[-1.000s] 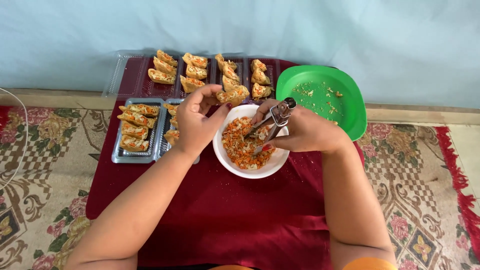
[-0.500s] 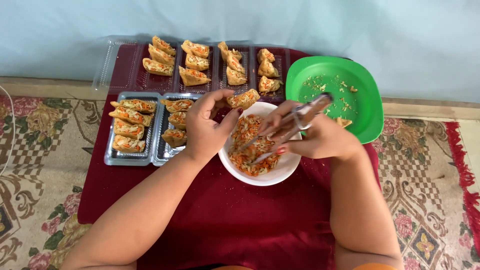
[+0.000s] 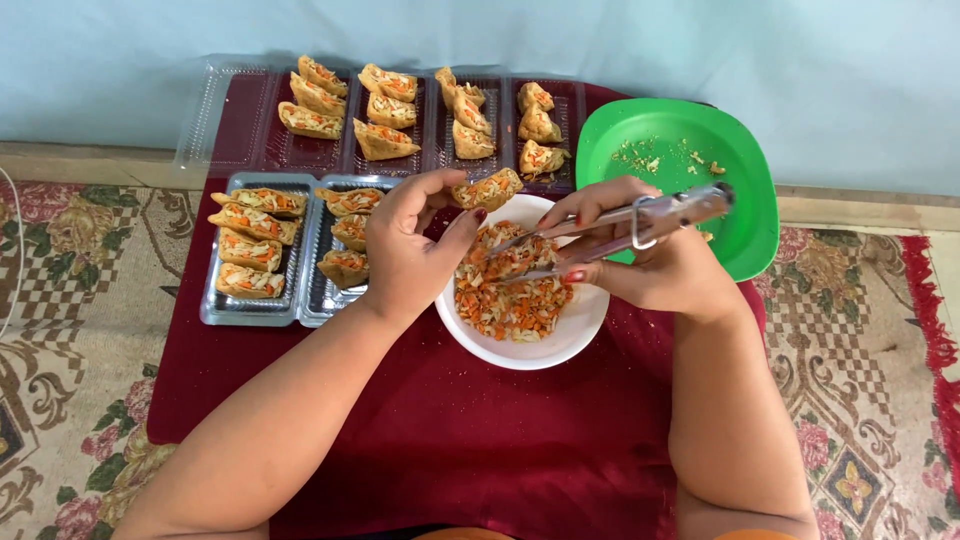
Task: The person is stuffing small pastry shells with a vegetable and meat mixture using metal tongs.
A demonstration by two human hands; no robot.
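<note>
Pale blue-green wall (image 3: 700, 50) across the top of the frame, plain and evenly lit. Below it, a tan floor strip (image 3: 80, 165) runs the frame's width. A patterned carpet (image 3: 60, 330) with floral and checkered motifs in beige, red and green covers the floor at left and right; a red fringe shows at the right edge. A dark red cloth (image 3: 480, 440) covers the low central surface.

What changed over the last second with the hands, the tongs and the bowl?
The right hand swung the tongs from upright over the bowl to nearly flat, tips now pinching filling. The left hand kept hold of the stuffed pocket, tilting it toward the tongs. The bowl, the trays of filled pockets and the green plate stayed in place; only the camera view shifted.
</note>
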